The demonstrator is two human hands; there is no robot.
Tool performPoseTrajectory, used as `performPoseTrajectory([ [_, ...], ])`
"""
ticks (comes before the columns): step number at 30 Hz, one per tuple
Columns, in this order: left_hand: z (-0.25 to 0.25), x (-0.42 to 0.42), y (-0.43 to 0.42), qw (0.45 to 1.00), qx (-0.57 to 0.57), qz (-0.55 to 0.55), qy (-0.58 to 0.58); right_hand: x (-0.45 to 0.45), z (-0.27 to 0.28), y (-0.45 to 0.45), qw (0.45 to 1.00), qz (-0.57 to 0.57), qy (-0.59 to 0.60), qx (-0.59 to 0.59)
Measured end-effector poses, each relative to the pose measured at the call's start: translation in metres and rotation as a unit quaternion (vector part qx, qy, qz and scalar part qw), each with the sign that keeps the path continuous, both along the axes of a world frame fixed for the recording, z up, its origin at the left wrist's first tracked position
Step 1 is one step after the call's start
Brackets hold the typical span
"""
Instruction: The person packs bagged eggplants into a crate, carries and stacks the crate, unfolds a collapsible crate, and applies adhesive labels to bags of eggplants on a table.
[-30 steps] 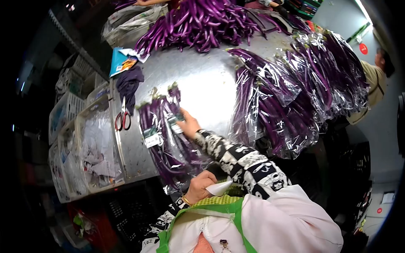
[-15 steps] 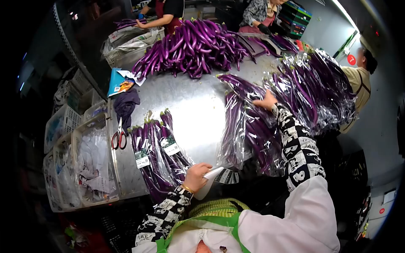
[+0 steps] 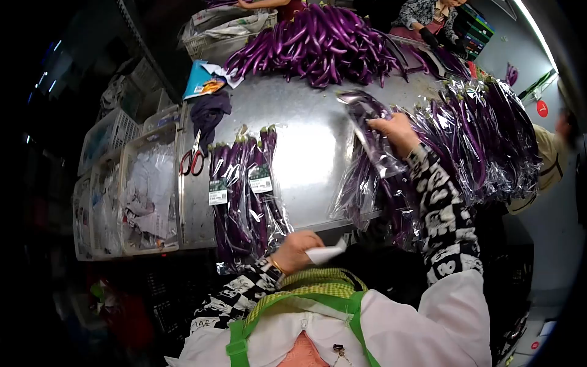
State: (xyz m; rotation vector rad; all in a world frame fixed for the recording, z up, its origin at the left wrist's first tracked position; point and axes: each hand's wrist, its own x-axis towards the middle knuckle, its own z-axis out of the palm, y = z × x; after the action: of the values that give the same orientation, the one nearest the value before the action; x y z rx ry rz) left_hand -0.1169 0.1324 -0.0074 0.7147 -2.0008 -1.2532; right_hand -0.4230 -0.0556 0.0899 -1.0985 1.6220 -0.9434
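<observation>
My right hand point(image 3: 397, 132) is closed on a clear bag of long purple eggplants point(image 3: 369, 116), tilted over other bagged eggplants point(image 3: 356, 183) at the table's near right. In my left hand point(image 3: 293, 252), near my waist, the fingers are pinched on a white label strip point(image 3: 326, 252), blurred at its free end. Close to that hand lie bagged eggplants with labels point(image 3: 239, 202), side by side on the metal table point(image 3: 304, 158). To the right, a large heap of bagged eggplants point(image 3: 483, 137) overlaps the spot under my right forearm.
Loose eggplants point(image 3: 318, 46) are piled at the far side. Red-handled scissors point(image 3: 193, 156), a dark cloth point(image 3: 209, 113) and a blue packet point(image 3: 203, 79) lie at left. Plastic crates point(image 3: 150, 192) line the left edge. Co-workers stand across the table point(image 3: 422, 21) and at right point(image 3: 544, 159).
My right hand has taken hold of a bag of eggplants and raised it off the others. The label strip in my left hand has swung. The whole view has shifted as my head moved.
</observation>
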Motion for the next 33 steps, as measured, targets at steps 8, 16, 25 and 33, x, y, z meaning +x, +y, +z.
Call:
performPoseTrajectory([
  [8,0.024,-0.026,0.026,0.977,0.013,-0.043,0.208,0.154,-0.154,0.126,0.983,0.129,0.071,0.106],
  [16,0.022,-0.009,0.007,0.994,0.022,0.058,0.089,0.021,-0.176,0.118,0.967,-0.038,0.244,0.057],
  [25,0.009,-0.017,-0.007,0.909,0.334,0.176,0.177,0.063,-0.041,0.186,0.978,0.177,-0.113,-0.017],
  [33,0.014,-0.019,-0.009,0.947,0.237,0.155,0.151,0.104,-0.034,0.192,0.974,0.201,-0.066,-0.083],
])
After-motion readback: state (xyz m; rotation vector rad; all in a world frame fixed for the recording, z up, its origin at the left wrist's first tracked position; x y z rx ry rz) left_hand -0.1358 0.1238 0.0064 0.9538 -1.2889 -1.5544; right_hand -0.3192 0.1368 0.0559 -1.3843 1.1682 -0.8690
